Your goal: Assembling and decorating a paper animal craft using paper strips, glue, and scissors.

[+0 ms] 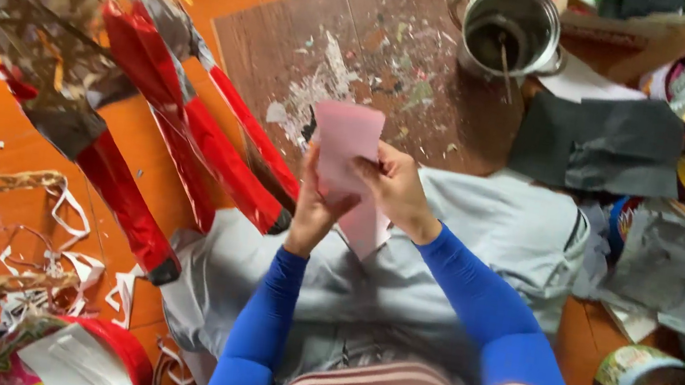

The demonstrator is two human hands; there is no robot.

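Currently both hands, left hand [314,206] and right hand [392,186], have fingers clamped on the pink paper sheet [347,162]; uneven pulling could probably tear it crookedly.

A sheet of pink paper [346,153] is held up near the middle of the scene, above a grey cloth spread over the person's lap. It is plain, pale pink and roughly rectangular, standing nearly upright with a slight lean to the right. Its upper part is flat and uncreased; its lower corner shows below the hands at the right.
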